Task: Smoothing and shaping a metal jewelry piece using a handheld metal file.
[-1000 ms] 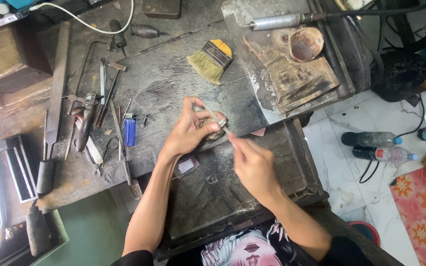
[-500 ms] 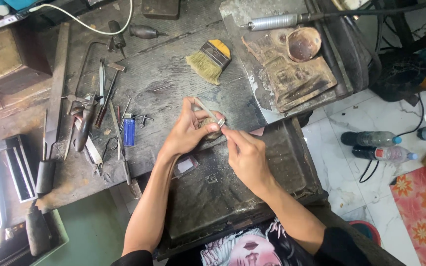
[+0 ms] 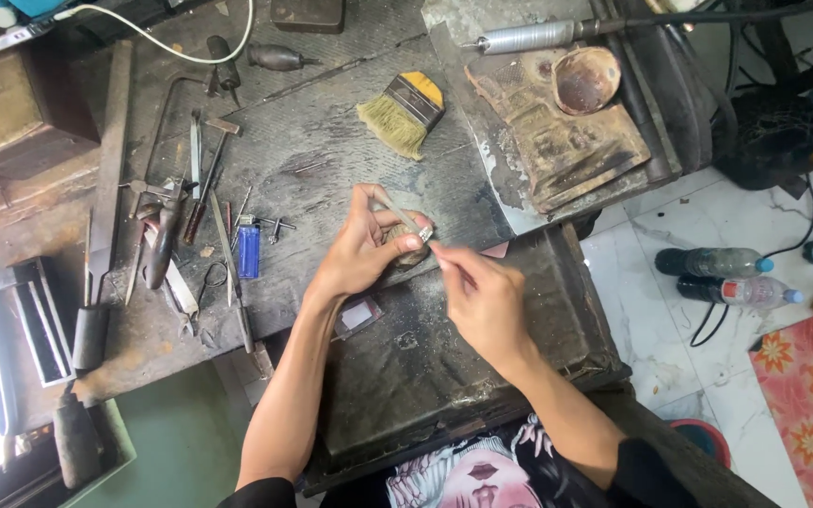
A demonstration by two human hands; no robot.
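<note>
My left hand (image 3: 361, 252) grips a thin metal rod (image 3: 397, 213) with a small silver ring (image 3: 424, 234) on it, braced against a wooden bench peg (image 3: 413, 254) at the middle of the dark workbench. My right hand (image 3: 484, 299) pinches a thin pointed tool (image 3: 444, 257) whose tip touches the ring. Both hands meet just above the bench's front section.
A flat brush (image 3: 404, 111) lies behind the hands. Files, pliers, a small hammer and a blue lighter (image 3: 249, 251) lie to the left. A rotary handpiece (image 3: 529, 38) and a small round bowl (image 3: 586, 79) sit at the back right. Plastic bottles (image 3: 722, 275) lie on the tiled floor.
My right hand has drawn a little closer to the left hand and the tool tip now rests on the ring. The left hand holds nearly still.
</note>
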